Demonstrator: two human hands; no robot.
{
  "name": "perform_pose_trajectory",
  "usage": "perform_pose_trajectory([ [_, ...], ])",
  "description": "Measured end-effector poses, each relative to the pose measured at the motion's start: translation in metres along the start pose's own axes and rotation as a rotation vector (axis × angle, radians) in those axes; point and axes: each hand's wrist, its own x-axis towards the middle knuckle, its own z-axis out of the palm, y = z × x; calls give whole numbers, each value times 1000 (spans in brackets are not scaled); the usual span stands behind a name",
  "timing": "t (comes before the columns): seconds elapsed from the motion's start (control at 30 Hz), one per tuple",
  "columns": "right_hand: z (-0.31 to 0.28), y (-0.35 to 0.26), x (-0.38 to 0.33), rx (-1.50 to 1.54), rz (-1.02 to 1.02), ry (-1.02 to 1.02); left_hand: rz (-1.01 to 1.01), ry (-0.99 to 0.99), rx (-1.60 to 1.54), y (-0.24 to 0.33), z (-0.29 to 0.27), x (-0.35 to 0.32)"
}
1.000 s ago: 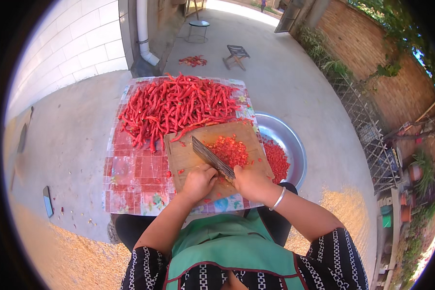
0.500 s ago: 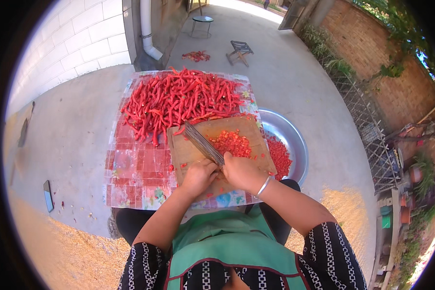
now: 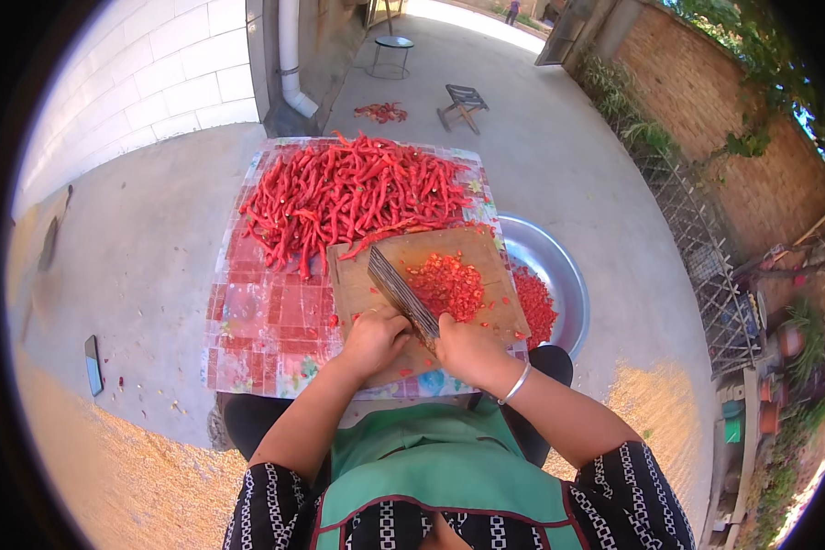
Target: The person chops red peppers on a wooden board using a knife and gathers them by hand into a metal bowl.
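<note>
My right hand [image 3: 468, 350], with a silver bangle at the wrist, is closed on the handle end of a broad, dark-bladed cleaver [image 3: 399, 288]. Its blade slants up and to the left over a wooden cutting board [image 3: 357, 285]. Just left of the blade, my left hand [image 3: 374, 340] rests on the board with curled fingers; whatever lies under the fingertips is hidden. Chopped red chili pieces [image 3: 447, 286] are heaped right of the blade. Beyond the board spreads a large pile of whole red chilies [image 3: 353, 192], one of them lying along its far edge.
A low table with a checkered cover [image 3: 252, 335] carries the board. To its right, a metal basin [image 3: 573, 291] contains chopped chili. Farther off stand a folding stool [image 3: 463, 103] and a round stool [image 3: 393, 43]. A phone [image 3: 93, 365] lies on the floor at left, near spread yellow grain [image 3: 156, 467].
The view has shifted slightly. The cleaver has moved a little rightward across the board, and my hands have come somewhat farther apart. More of the chopped heap shows beside the blade.
</note>
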Motion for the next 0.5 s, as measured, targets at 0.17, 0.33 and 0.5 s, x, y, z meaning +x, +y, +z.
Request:
perform_pose_trajectory([
  [0.17, -12, 3, 28, 6, -142, 107, -12, -41, -79, 2, 2, 7],
  [0.33, 7, -6, 2, -32, 12, 43, -40, -17, 25, -3, -5, 2],
  [0.5, -10, -5, 27, -24, -189, 104, -65, -45, -30, 1, -10, 0],
])
